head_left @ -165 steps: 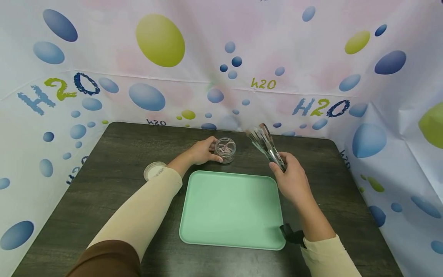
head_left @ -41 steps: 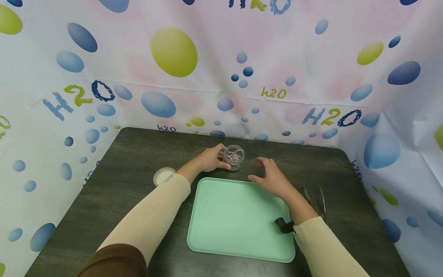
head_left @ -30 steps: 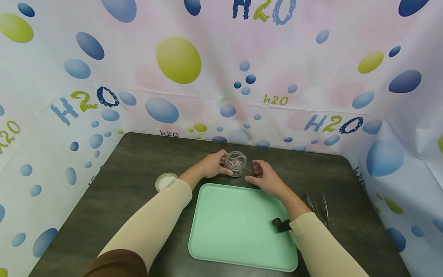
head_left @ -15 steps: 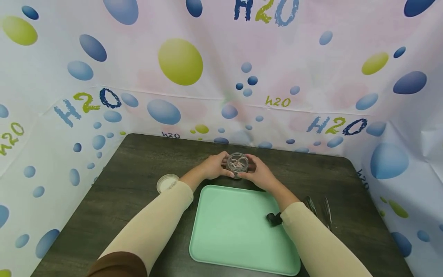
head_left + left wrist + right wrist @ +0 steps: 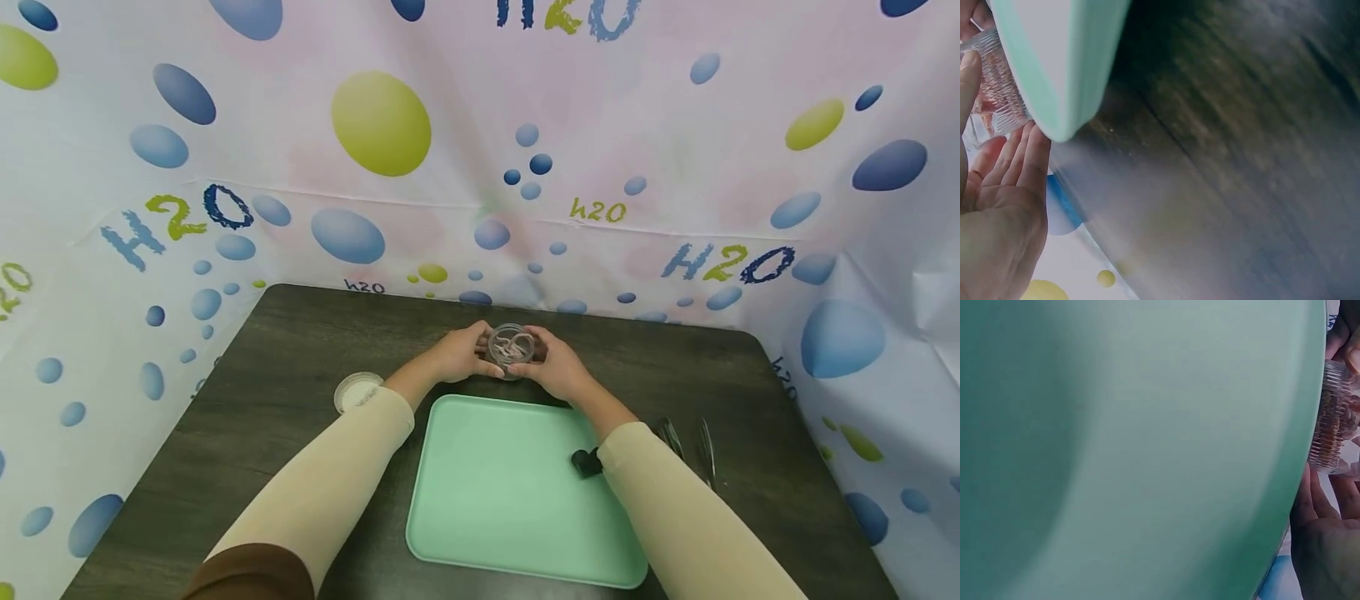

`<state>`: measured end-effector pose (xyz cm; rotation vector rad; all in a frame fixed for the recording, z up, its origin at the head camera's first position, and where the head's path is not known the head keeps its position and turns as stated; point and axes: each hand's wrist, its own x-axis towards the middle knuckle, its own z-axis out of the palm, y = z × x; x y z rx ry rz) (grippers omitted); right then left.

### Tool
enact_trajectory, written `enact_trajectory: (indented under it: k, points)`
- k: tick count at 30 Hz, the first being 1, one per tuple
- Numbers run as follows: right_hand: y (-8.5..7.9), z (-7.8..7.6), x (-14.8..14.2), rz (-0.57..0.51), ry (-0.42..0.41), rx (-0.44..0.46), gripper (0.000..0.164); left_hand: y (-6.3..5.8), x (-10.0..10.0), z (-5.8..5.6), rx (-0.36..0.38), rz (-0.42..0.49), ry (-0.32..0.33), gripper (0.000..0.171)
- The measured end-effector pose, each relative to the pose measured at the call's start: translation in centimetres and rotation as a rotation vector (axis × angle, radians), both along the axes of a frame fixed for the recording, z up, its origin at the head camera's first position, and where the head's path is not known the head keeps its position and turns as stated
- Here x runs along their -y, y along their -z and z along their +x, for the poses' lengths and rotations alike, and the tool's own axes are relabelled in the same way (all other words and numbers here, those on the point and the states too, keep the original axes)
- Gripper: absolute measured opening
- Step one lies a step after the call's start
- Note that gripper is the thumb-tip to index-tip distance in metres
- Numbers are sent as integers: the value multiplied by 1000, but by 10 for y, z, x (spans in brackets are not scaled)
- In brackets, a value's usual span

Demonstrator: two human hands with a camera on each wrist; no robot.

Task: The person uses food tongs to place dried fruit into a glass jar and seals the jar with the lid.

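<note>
A clear ribbed glass jar [image 5: 512, 348] with pinkish strips inside stands behind the tray, its mouth uncovered. My left hand [image 5: 459, 355] grips its left side, and from the right my right hand [image 5: 557, 365] holds it too, thumbs towards the front. In the left wrist view the ribbed jar [image 5: 1001, 87] shows between fingers and thumb. The right wrist view has the jar [image 5: 1330, 419] at its right edge, partly behind the tray. The jar's round lid [image 5: 354, 390] lies beside my left forearm.
A pale green tray [image 5: 517, 483] lies in front of the jar, under my right wrist with its black strap piece [image 5: 585, 463]. Shiny metal tongs [image 5: 707, 450] lie right of it, partly behind my sleeve. A printed sheet [image 5: 420, 200] hangs behind the dark wooden table [image 5: 225, 433].
Earlier my right hand held the tongs up; they now lie right of the tray. That hand then came left and took hold of the jar. My left hand stayed on the jar.
</note>
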<state>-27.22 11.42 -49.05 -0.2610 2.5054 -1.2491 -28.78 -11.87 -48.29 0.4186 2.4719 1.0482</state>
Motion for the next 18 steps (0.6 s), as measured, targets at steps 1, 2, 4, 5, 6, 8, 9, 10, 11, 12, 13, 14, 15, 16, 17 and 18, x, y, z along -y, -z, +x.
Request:
enact_trajectory:
  k: [1, 2, 4, 5, 6, 8, 9, 10, 11, 12, 13, 14, 15, 16, 17, 18]
  points:
    - [0, 0, 0, 3, 0, 0, 86, 0, 0, 0, 5, 1, -5, 64]
    - [1, -1, 0, 4, 0, 1, 86, -1, 0, 0, 6, -1, -7, 64]
    - [2, -2, 0, 5, 0, 4, 86, -1, -1, 1, 8, -5, -10, 67]
    - [2, -2, 0, 4, -1, 4, 86, -2, -1, 1, 8, -7, -12, 69]
    - [3, -3, 0, 1, -4, 5, 87, -2, -1, 1, 8, -10, -12, 70]
    - [3, -3, 1, -6, -6, 9, 87, -2, -1, 2, 3, -22, -12, 74]
    - [3, -3, 1, -14, -8, 12, 86, -2, -1, 3, -1, -29, -11, 76]
    - [4, -3, 1, -19, -9, 14, 86, -3, -1, 5, -8, -38, -7, 80]
    - [4, -3, 1, -28, -7, 18, 86, -3, -2, 6, -14, -46, -2, 84]
    - [4, -2, 1, -36, -5, 22, 85, -4, -2, 9, -24, -53, 6, 89]
    - [4, -2, 1, -40, 0, 23, 85, -4, -2, 11, -39, -64, 13, 93]
    - [3, -1, 0, -47, 3, 25, 84, -5, -2, 14, -56, -73, 21, 98]
    - [3, 0, 0, -50, 7, 23, 84, -5, -2, 17, -72, -79, 29, 102]
    - [3, 0, 0, -50, 12, 21, 83, -5, -1, 19, -86, -84, 32, 105]
    - [2, 1, 0, -51, 14, 19, 84, -5, 0, 22, -103, -89, 33, 106]
    - [2, 1, 0, -49, 14, 16, 84, -6, 3, 25, -117, -93, 31, 106]
